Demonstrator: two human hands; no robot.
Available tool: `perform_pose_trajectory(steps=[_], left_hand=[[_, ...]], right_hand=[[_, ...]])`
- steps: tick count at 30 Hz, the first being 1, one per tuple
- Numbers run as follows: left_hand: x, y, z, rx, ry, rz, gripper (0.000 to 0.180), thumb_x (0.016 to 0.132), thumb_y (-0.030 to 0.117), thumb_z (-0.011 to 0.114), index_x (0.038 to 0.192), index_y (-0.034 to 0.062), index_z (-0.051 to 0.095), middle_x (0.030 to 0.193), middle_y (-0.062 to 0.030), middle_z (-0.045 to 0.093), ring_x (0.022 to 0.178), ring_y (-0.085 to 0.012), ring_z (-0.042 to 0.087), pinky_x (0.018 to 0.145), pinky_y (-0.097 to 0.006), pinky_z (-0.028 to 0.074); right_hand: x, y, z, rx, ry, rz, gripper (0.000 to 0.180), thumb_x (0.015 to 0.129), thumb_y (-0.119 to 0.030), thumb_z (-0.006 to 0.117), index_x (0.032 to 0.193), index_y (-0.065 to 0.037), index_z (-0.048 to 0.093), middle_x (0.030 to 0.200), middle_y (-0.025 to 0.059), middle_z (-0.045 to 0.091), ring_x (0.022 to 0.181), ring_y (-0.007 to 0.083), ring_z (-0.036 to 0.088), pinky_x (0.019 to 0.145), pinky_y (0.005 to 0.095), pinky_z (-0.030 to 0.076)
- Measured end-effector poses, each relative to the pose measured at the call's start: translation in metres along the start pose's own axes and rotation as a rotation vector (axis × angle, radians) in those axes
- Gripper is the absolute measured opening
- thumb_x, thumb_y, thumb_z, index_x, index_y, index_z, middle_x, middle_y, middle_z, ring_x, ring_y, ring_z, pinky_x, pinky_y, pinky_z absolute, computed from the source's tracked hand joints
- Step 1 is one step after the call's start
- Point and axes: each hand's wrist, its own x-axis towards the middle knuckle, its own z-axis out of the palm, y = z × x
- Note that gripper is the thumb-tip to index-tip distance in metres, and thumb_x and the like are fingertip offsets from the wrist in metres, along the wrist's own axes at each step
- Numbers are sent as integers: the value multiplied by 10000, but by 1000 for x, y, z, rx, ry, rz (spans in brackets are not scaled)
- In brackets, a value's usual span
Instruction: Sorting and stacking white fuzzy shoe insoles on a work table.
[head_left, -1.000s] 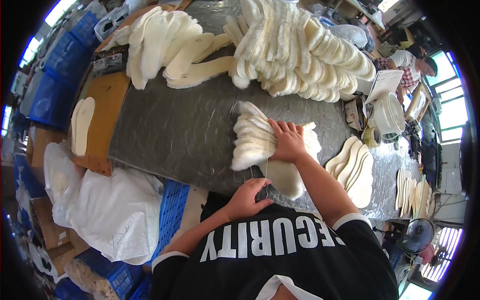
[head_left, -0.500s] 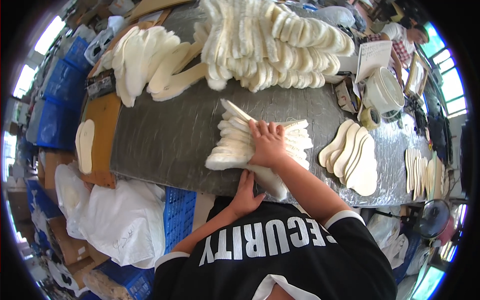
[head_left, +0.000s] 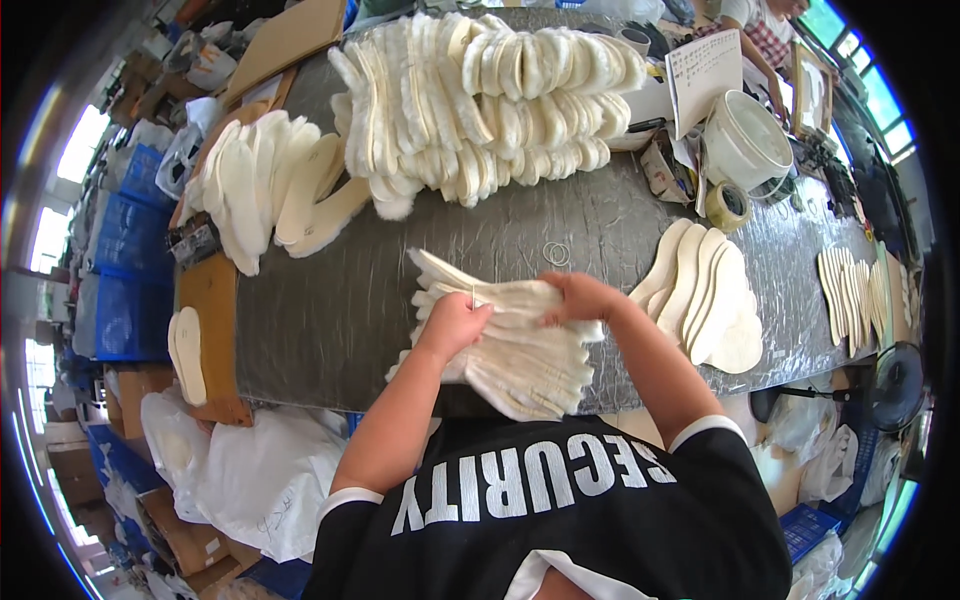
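Observation:
A bundle of cream fleece insoles (head_left: 525, 350) lies in front of me at the near edge of the table, fanned out toward its ends. My left hand (head_left: 457, 326) is closed on the bundle's left part, its thumb pointing right. A thin pale band (head_left: 474, 294) shows at its fingers and seems to run across the insoles. My right hand (head_left: 583, 299) grips the bundle's far right side, its fingertips slightly blurred. Just beyond, thin elastic bands (head_left: 557, 255) lie on the dark tabletop (head_left: 310, 330).
Rows of fleece insoles (head_left: 490, 110) stand at the back, with loose insoles (head_left: 255, 185) left of them. Flat insoles (head_left: 705, 300) fan out at right, near a tape roll (head_left: 728, 206) and white bucket (head_left: 748, 138). Another person (head_left: 765, 35) is at the far right.
My left hand has come up from the near edge onto the bundle's left part. My right hand has shifted from its top to its right side. The bundle has turned, and the view has shifted.

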Motion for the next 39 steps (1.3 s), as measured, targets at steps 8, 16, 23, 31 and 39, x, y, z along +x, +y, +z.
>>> perform_pose_trajectory(steps=[8,16,23,31,39], left_hand=[[25,54,-4,414,-241,-89,236,894,171,543,819,-38,624,670,-88,631,524,-128,589,491,-277,475],[9,48,-12,12,-66,198,147,887,101,569,958,-3,646,674,-29,594,547,-90,532,510,-253,426],[-127,-68,-38,68,-412,-210,429,936,413,563,952,-10,633,764,-60,642,666,-117,593,606,-267,491],[-80,-78,30,-790,19,-163,661,837,182,713,1343,-33,346,1268,-125,506,1147,-230,497,1010,-355,376],[-107,-41,-44,-364,463,272,436,880,118,600,1256,-64,478,1214,-149,569,1103,-220,541,976,-337,402]], right_hand=[[-12,-33,34,-57,-45,-195,683,722,-469,710,1277,-117,521,1082,176,639,1006,343,614,888,409,469],[-7,-70,44,-301,4,-190,632,723,-498,684,1232,-148,549,1053,160,639,984,346,615,870,438,473],[-29,-13,18,116,18,90,715,752,-543,672,1270,-76,516,1037,186,654,992,312,625,863,410,473],[12,-16,15,811,-334,-39,847,760,-319,784,1448,-85,349,1320,111,521,1213,202,469,1056,340,349],[0,-130,-7,308,124,-670,799,699,-134,784,1414,-147,428,1422,180,359,1321,281,358,1095,362,292]])
